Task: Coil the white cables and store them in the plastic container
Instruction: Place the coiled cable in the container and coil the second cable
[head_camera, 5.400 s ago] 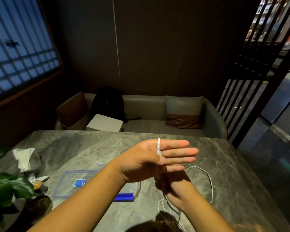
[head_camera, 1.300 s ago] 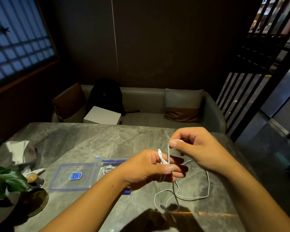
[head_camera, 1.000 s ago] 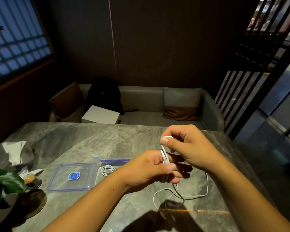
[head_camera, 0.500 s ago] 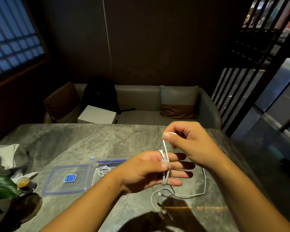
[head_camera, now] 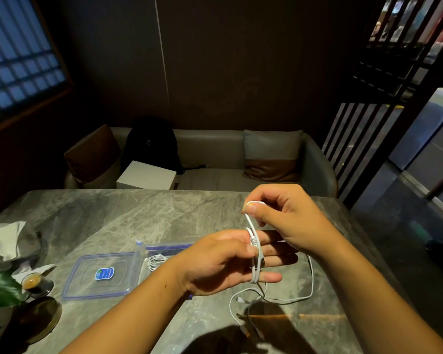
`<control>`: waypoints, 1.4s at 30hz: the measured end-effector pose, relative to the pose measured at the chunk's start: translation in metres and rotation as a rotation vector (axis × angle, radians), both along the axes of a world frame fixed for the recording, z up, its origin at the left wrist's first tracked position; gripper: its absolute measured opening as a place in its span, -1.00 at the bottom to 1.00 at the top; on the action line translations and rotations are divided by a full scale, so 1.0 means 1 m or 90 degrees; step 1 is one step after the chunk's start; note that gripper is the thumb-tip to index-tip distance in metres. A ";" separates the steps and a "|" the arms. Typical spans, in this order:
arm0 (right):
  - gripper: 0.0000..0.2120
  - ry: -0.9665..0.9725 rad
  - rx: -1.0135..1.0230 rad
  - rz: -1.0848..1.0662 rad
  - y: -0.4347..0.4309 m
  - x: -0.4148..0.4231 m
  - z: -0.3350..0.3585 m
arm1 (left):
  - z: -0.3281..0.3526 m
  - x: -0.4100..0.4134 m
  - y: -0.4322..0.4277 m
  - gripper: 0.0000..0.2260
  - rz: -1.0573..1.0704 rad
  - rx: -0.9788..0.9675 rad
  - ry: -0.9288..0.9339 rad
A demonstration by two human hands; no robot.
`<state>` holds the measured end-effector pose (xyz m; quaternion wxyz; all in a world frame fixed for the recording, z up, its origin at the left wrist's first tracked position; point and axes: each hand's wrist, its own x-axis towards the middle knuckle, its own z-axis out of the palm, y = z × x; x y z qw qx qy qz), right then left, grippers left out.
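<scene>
Left hand (head_camera: 215, 261): fingers spread, grip pinning wraps of white cable (head_camera: 256, 251).
Right hand (head_camera: 287, 218): grip pinching the cable's running loop.
Done: one coil (head_camera: 156, 261) in container (head_camera: 149, 247), counter's left side.
Left: slack near counter's front edge; stow.

White cable (head_camera: 255, 247) loops around fingers, tail trailing on table; another coil (head_camera: 156, 261) apparently inside clear plastic container (head_camera: 164, 249).

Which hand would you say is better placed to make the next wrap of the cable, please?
Probably the right hand: it pinches the white cable just above the left hand, whose fingers serve as the spool.
</scene>
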<state>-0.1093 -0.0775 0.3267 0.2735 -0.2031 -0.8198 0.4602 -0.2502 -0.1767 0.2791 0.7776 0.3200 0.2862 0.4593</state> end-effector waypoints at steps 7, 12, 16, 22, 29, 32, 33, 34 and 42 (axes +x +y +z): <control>-0.87 -0.019 0.005 -0.009 0.003 0.003 -0.002 | 0.002 0.002 0.000 -0.53 -0.024 0.018 0.029; -0.87 -0.018 0.004 -0.011 0.003 0.003 -0.002 | 0.000 0.003 0.002 -0.53 -0.026 0.029 0.030; -0.87 -0.019 0.009 0.004 0.003 0.003 -0.001 | 0.002 0.003 0.003 -0.59 -0.009 0.035 0.059; -0.87 -0.020 0.023 -0.002 0.005 -0.001 0.000 | 0.004 0.003 0.005 -0.61 0.026 0.020 0.058; -0.84 -0.005 -0.074 -0.084 0.015 0.000 -0.010 | 0.002 -0.002 0.009 -0.54 0.068 0.050 0.092; -0.84 -0.027 -0.059 -0.083 0.016 -0.001 -0.014 | 0.000 0.001 0.009 -0.60 0.094 0.075 0.176; -0.84 -0.034 -0.048 -0.074 0.017 -0.001 -0.014 | 0.000 0.004 0.009 -0.59 0.105 0.074 0.197; -0.85 -0.041 -0.038 -0.065 0.017 -0.002 -0.014 | -0.001 0.007 0.009 -0.56 0.119 0.068 0.214; -0.85 -0.046 -0.044 -0.075 0.017 -0.001 -0.019 | -0.010 0.013 0.011 -0.74 0.172 0.069 0.233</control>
